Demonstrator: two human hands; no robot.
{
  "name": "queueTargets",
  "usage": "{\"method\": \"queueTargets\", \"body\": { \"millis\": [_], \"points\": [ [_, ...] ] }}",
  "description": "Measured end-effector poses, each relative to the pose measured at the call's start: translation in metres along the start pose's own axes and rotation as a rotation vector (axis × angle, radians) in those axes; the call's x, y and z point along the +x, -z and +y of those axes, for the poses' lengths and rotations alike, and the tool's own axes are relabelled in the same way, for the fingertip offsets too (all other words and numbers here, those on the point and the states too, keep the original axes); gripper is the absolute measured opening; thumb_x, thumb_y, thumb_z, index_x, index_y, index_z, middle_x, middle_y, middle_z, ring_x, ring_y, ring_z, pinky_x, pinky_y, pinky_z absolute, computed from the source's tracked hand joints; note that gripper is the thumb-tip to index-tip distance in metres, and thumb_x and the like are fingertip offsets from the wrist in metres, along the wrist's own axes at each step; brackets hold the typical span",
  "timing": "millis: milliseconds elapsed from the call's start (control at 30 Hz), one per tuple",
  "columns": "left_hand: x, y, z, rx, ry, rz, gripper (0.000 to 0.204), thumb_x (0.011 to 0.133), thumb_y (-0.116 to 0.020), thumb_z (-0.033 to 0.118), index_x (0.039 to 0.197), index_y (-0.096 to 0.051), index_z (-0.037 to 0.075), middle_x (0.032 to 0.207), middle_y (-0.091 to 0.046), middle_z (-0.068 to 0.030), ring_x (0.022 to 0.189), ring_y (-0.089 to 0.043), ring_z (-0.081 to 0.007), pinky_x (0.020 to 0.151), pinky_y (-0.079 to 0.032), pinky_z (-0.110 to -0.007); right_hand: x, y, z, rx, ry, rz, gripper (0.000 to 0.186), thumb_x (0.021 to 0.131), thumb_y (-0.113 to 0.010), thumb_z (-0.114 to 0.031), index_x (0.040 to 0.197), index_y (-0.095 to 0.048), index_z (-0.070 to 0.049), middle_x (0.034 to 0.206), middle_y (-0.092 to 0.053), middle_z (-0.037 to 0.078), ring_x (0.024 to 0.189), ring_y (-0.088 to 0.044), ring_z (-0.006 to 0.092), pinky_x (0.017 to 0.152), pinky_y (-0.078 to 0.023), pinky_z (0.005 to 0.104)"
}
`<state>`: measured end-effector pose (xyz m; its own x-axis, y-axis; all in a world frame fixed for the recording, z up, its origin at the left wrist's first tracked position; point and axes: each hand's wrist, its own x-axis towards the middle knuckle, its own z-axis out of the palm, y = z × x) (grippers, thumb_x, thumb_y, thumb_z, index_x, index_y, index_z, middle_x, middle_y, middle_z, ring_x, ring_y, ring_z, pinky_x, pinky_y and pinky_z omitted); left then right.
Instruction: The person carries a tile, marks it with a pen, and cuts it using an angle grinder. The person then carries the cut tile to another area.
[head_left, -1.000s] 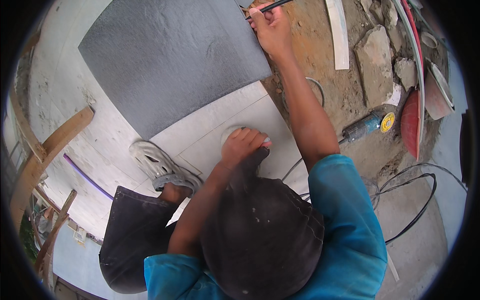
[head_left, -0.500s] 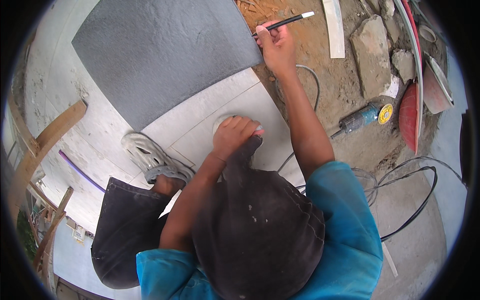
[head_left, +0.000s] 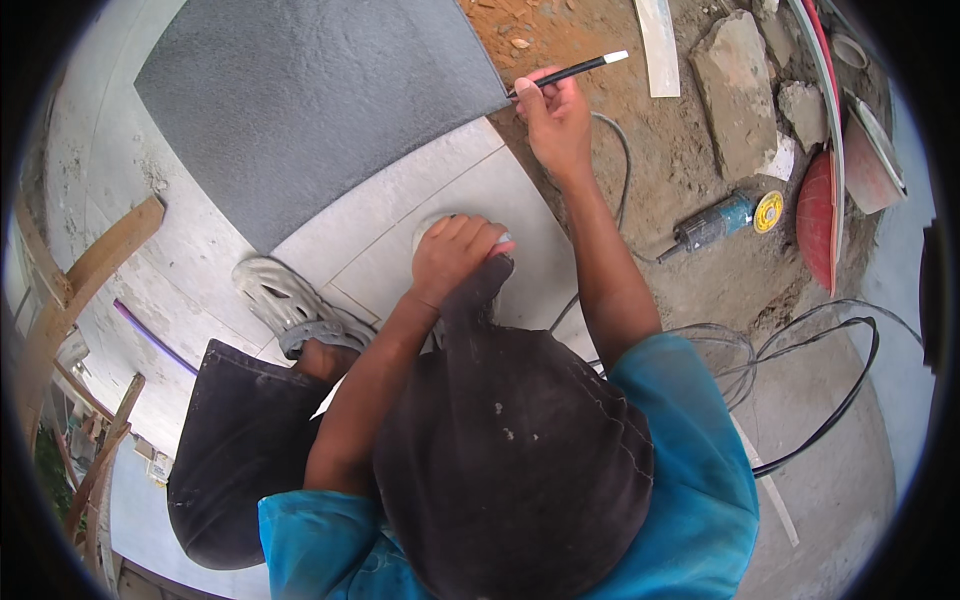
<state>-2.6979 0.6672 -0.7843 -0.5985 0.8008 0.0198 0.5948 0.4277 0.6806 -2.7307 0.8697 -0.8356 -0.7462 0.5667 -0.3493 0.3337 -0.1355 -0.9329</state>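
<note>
A large dark grey textured tile lies over the pale tiled floor. At its near right corner, my right hand pinches a slim black pencil with a white end. The pencil's dark tip meets the tile edge there, while its white end points right. My left hand is closed over the front of my bent, dark-trousered leg, above my shoe. A small pale bluish bit shows by its fingertips; what it is I cannot make out.
Right of the pale floor is bare soil with an angle grinder, its cable, broken slabs and a pale strip. A red wheelbarrow-like tub stands beyond. Wooden pieces and a purple strip lie left.
My right hand and the pencil have slid along the tile's right edge toward its near corner. The left hand stays in place on the leg; the whole view has shifted slightly.
</note>
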Motion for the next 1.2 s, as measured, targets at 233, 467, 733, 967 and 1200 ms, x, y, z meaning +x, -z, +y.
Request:
{"method": "queueTargets", "body": {
  "millis": [233, 467, 733, 967, 1200],
  "points": [
    [0.003, 0.004, 0.002, -0.178, 0.178, 0.009, 0.015, 0.083, -0.069, 0.024, 0.09, -0.062, 0.013, 0.079, -0.061, -0.0009, 0.071, -0.059, -0.0181, 0.066, -0.047, -0.032, -0.019, 0.013, -0.007, 0.096, -0.062, 0.036, 0.014, 0.091, -0.064, -0.014, 0.096, -0.055, -0.004, 0.081, -0.061, 0.001, 0.07, -0.055, 0.0072, 0.063, -0.044, 0.0219],
    [0.044, 0.032, -0.009, -0.538, 0.527, 0.17, 0.019, 0.089, -0.068, 0.019, 0.104, -0.064, 0.007, 0.09, -0.068, -0.0069, 0.068, -0.062, -0.0177, 0.06, -0.05, -0.029, -0.063, 0.019, -0.065, 0.093, -0.037, -0.042, 0.012, 0.089, -0.068, -0.013, 0.095, -0.063, -0.004, 0.085, -0.061, -0.001, 0.078, -0.054, 0.0051, 0.07, -0.042, 0.0216],
    [0.053, 0.044, -0.016, -0.5, 0.365, 0.173, 0.021, 0.087, -0.07, 0.016, 0.105, -0.064, 0.007, 0.095, -0.068, -0.0083, 0.074, -0.065, -0.0202, 0.063, -0.051, -0.03, -0.07, 0.0, -0.072, 0.1, 0.046, -0.102, 0.011, 0.088, -0.069, -0.011, 0.096, -0.065, -0.004, 0.083, -0.062, -0.003, 0.072, -0.053, 0.0036, 0.065, -0.041, 0.02],
    [0.055, 0.049, -0.013, -0.411, 0.28, 0.166, 0.02, 0.087, -0.069, 0.014, 0.105, -0.064, 0.007, 0.092, -0.068, -0.0097, 0.075, -0.066, -0.0219, 0.062, -0.051, -0.03, -0.076, -0.008, -0.055, -0.001, 0.007, -0.198, 0.014, 0.082, -0.075, -0.016, 0.09, -0.07, -0.005, 0.074, -0.061, -0.004, 0.063, -0.049, 0.0034, 0.058, -0.039, 0.0203],
    [0.051, 0.054, -0.019, -0.46, 0.325, 0.124, 0.018, 0.087, -0.069, 0.015, 0.103, -0.065, 0.006, 0.086, -0.068, -0.0103, 0.064, -0.063, -0.0206, 0.055, -0.048, -0.031, -0.08, -0.01, -0.073, 0.174, -0.072, -0.086, 0.022, 0.089, -0.069, -0.017, 0.106, -0.063, -0.004, 0.073, -0.059, -0.002, 0.063, -0.051, 0.0047, 0.058, -0.04, 0.0208]
  ]
}}
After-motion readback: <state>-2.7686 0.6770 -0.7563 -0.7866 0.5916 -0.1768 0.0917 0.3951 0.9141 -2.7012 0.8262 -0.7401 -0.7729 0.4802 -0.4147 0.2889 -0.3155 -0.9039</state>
